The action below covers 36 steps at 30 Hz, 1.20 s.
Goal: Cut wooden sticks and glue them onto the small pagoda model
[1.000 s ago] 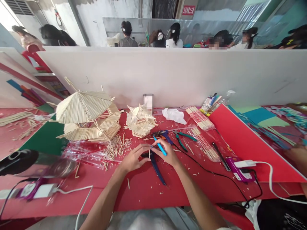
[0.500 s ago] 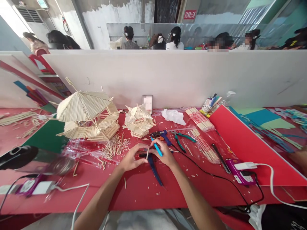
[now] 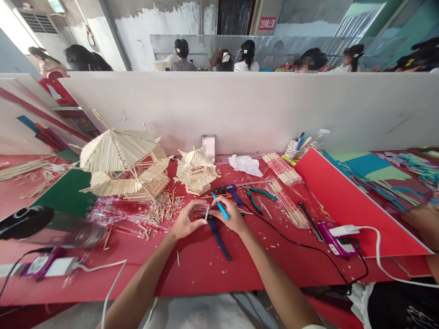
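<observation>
My left hand (image 3: 186, 221) pinches a short wooden stick (image 3: 206, 214) held nearly upright over the table. Close against it, my right hand (image 3: 235, 218) is closed round a bright blue pen (image 3: 222, 209), its fingertips near the stick. Dark blue pliers (image 3: 219, 240) lie beneath both hands, their head partly hidden. Just beyond are a small pagoda-like model of sticks (image 3: 196, 176) and a blue glue gun (image 3: 234, 193). Green-handled pliers (image 3: 255, 203) rest to the right of my right hand.
A larger stick model (image 3: 120, 157) stands at left, beside stick offcuts (image 3: 161, 208) and a clear bottle (image 3: 85, 234). Packs of sticks (image 3: 281, 169), a purple power strip (image 3: 338, 240) and a red board (image 3: 360, 208) are at right. A white partition (image 3: 240, 107) runs along the back.
The whole view has shifted slightly. Both hands stay close together over the pliers, still holding the stick and the pen; the stick leans a little more.
</observation>
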### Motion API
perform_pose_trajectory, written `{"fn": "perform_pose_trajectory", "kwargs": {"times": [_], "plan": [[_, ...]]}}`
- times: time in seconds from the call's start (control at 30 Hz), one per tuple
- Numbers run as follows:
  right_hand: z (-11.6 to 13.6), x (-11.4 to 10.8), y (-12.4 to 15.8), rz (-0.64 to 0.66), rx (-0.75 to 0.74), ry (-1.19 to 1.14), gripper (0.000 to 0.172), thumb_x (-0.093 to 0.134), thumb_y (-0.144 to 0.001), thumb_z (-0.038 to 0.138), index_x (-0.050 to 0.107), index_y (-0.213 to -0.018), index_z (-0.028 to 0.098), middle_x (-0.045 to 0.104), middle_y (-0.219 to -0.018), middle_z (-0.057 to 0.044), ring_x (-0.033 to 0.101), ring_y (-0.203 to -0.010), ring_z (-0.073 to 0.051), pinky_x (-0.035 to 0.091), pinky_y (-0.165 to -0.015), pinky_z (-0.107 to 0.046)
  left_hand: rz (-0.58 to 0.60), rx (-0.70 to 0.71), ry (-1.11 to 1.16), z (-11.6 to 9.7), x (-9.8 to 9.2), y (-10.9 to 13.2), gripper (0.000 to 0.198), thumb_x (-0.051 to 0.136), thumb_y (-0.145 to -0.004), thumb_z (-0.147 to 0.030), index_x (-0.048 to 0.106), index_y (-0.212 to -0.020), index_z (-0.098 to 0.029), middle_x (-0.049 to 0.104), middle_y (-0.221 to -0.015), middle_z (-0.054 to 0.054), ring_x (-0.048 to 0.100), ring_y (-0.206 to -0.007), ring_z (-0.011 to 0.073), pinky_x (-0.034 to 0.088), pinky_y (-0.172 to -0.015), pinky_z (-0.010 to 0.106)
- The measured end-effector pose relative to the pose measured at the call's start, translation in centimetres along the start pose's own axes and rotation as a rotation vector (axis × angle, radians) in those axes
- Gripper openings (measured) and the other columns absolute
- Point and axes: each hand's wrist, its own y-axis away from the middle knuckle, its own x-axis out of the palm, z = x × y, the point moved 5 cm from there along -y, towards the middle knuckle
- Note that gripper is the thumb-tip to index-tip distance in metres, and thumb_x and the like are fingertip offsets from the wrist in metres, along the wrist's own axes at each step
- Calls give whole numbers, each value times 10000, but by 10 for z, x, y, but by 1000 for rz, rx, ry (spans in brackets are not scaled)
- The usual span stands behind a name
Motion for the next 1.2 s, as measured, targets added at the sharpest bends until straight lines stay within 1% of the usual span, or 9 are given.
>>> {"fn": "perform_pose_trajectory", "kwargs": {"times": [0.1,0.23,0.33,0.43,0.53,0.7,0.87,1.07,1.2], "plan": [[1,1,0,1,-3,-12,293,777,-873,490,639,-933,238,688,-918,-24,663,-834,-208,539,-770,-323,-38,16,8,1,-2,-1,549,883,-795,-401,629,-1245,-217,693,-1254,140,693,-1154,288,568,-995,419],[-8,-5,1,-32,79,-195,294,680,-944,515,674,-1070,250,720,-965,-45,702,-817,-208,582,-771,-353,-143,68,8,-4,-11,-3,543,881,-787,-438,646,-1225,-220,707,-1219,121,693,-1122,263,564,-981,399],[-13,-12,2,-51,128,-321,384,601,-982,553,689,-1180,235,726,-824,-28,674,-696,-182,571,-674,-326,-214,92,19,-9,-16,-3,541,872,-792,-455,643,-1223,-221,709,-1213,113,688,-1124,256,565,-982,397],[-11,-13,3,-17,101,-356,420,608,-965,571,706,-1166,216,709,-730,-10,635,-623,-164,537,-599,-301,-239,92,55,-11,-17,-2,561,864,-793,-485,629,-1228,-222,704,-1223,112,681,-1151,269,565,-1004,429],[-7,-10,5,19,100,-350,382,640,-942,553,701,-1111,216,725,-746,-16,650,-633,-168,535,-594,-303,-246,76,81,-10,-16,-2,581,861,-787,-507,618,-1235,-226,696,-1230,111,671,-1181,279,562,-1020,452],[-7,-4,5,21,133,-331,355,659,-922,571,640,-1020,230,751,-804,-36,665,-663,-178,529,-592,-307,-234,57,73,-11,-14,-2,611,864,-768,-538,606,-1222,-221,700,-1225,126,677,-1166,284,570,-1011,462],[-10,0,4,47,127,-351,334,684,-921,535,660,-1054,229,764,-847,-46,669,-678,-174,532,-600,-306,-223,58,87,-11,-11,-3,619,873,-758,-540,618,-1219,-217,705,-1209,122,681,-1153,281,575,-995,443],[-10,0,3,42,133,-313,440,704,-890,601,720,-1096,213,749,-851,-62,664,-681,-189,545,-602,-329,-200,70,122,-7,-3,-3,596,871,-766,-534,627,-1209,-218,708,-1199,113,678,-1151,276,576,-976,427],[-9,1,1,49,112,-303,449,699,-886,634,726,-1063,222,743,-955,-76,676,-712,-194,596,-694,-370,-188,53,140,-5,1,-4,585,873,-772,-512,626,-1213,-218,700,-1223,122,669,-1178,283,571,-983,424]]}}
